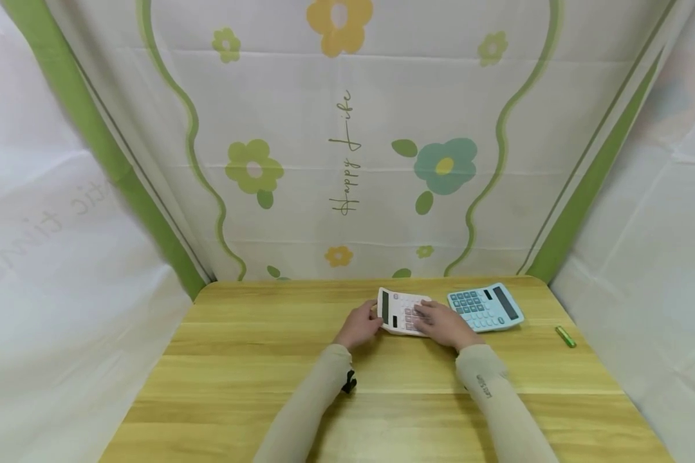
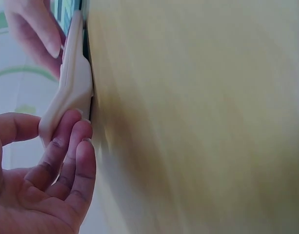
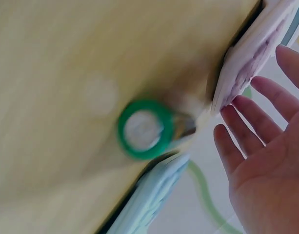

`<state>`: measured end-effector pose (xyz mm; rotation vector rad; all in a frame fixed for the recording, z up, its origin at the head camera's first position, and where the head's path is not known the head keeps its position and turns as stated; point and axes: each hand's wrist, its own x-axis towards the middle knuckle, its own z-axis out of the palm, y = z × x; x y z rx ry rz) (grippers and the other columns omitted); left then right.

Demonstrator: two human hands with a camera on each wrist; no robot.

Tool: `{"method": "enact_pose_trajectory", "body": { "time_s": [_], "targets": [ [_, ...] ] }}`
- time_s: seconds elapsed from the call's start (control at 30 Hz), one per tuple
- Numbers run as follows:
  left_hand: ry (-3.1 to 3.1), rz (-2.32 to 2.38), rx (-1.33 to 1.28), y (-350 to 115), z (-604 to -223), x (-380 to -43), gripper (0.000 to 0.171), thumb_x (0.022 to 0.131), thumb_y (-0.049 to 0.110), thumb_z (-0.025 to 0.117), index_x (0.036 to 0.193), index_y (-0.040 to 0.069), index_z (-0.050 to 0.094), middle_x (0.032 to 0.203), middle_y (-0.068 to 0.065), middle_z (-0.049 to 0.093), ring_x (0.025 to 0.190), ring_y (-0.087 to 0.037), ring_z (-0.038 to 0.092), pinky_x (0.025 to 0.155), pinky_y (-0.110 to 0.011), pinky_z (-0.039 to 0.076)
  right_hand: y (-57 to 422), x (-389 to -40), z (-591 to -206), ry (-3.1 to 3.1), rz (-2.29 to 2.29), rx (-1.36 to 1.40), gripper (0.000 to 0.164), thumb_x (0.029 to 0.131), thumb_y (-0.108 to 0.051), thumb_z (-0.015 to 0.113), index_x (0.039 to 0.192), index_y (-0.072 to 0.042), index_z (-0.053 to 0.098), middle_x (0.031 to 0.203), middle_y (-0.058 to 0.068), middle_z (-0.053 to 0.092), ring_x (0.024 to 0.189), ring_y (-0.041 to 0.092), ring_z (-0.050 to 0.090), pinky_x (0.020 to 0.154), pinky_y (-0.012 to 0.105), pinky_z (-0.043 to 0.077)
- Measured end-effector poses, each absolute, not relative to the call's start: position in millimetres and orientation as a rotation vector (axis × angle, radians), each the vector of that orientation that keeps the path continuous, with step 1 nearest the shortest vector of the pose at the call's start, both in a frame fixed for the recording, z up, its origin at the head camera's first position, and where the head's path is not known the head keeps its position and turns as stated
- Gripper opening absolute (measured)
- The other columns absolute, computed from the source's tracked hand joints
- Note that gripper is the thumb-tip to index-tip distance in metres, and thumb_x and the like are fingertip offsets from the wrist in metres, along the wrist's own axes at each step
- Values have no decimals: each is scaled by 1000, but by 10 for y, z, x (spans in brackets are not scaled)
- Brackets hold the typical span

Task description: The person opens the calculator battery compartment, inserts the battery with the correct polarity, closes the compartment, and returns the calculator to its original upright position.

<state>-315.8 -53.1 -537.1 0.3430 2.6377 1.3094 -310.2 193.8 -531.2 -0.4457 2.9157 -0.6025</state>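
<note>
My left hand (image 1: 361, 325) pinches the display end of a white calculator (image 1: 387, 307) with pinkish keys. In the left wrist view its thumb (image 2: 22, 127) lies on the top side and the other fingers are under the raised edge. The right hand (image 1: 444, 325) reaches over the keys at the calculator's other end. Its fingers (image 3: 244, 119) are fairly straight in the right wrist view, fingertips right at the keypad edge. A light blue calculator (image 1: 500, 312) lies just right of that hand.
A small green battery (image 1: 565, 336) lies near the table's right edge. In the right wrist view a green-ringed cylinder (image 3: 144, 129), like a battery end, shows between the two calculators. Printed cloth (image 1: 347, 128) encloses the wooden table (image 1: 243, 399) at the back and sides.
</note>
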Motion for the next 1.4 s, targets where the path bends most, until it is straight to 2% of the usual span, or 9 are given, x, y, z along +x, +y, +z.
{"method": "enact_pose_trajectory", "body": {
  "time_s": [0.3,0.43,0.53,0.67,0.83,0.97,1.1,1.27,1.4],
  "targets": [
    [2707,1227,376,-945,-5353,-3229,47,104,14,56,150,5,52,89,-5,65,70,-13,56,62,-26,47,1734,-3047,-5270,2902,-607,-543,50,103,-35,64,148,-13,58,151,20,54,140,43,49,118,61,38],
    [2711,1159,402,-1123,-5341,-3233,44,108,15,51,151,9,52,94,-7,66,74,-14,57,69,-30,50,1642,-3027,-5264,2898,-682,-578,46,103,-29,64,144,-10,61,145,20,59,136,41,53,116,60,41],
    [2711,1115,434,-1238,-5335,-3240,43,109,15,49,151,11,53,95,-7,67,77,-14,59,74,-31,50,1584,-3021,-5283,2881,-735,-578,45,103,-29,64,143,-9,61,146,21,57,137,42,52,117,61,40],
    [2657,1115,469,-1321,-5311,-3245,43,110,11,46,153,11,50,96,-10,68,79,-19,63,68,-29,48,1558,-3025,-5341,2866,-746,-547,47,102,-29,66,145,-10,61,147,19,56,138,41,51,117,60,40],
    [2573,1158,455,-1351,-5254,-3222,45,112,10,40,156,13,47,99,-14,70,81,-24,66,63,-26,47,1532,-3019,-5356,2866,-763,-569,43,101,-23,67,142,-8,63,136,16,65,130,37,59,113,56,45],
    [2571,1201,450,-1351,-5299,-3238,43,111,12,43,153,11,49,98,-11,70,78,-21,67,63,-24,50,1510,-2987,-5326,2862,-785,-572,42,100,-19,69,139,-6,65,125,15,69,115,30,64,106,53,51],
    [2587,1253,434,-1338,-5362,-3237,41,111,13,48,151,6,51,98,-11,67,77,-20,68,65,-24,52,1499,-2947,-5295,2837,-803,-510,44,98,-18,71,140,-6,64,114,9,71,100,21,63,97,48,55],
    [2581,1331,404,-1316,-5390,-3198,43,107,10,55,148,0,51,103,-14,67,84,-24,70,71,-29,56,1490,-2903,-5268,2793,-810,-412,54,97,-20,73,148,-8,57,96,1,67,85,15,59,82,37,55],
    [2594,1342,405,-1317,-5398,-3164,42,106,11,58,146,0,53,111,-14,68,91,-22,68,76,-32,57,1475,-2863,-5252,2762,-845,-381,59,98,-21,72,152,-7,51,87,0,64,77,15,58,71,31,52]
  ]
}}
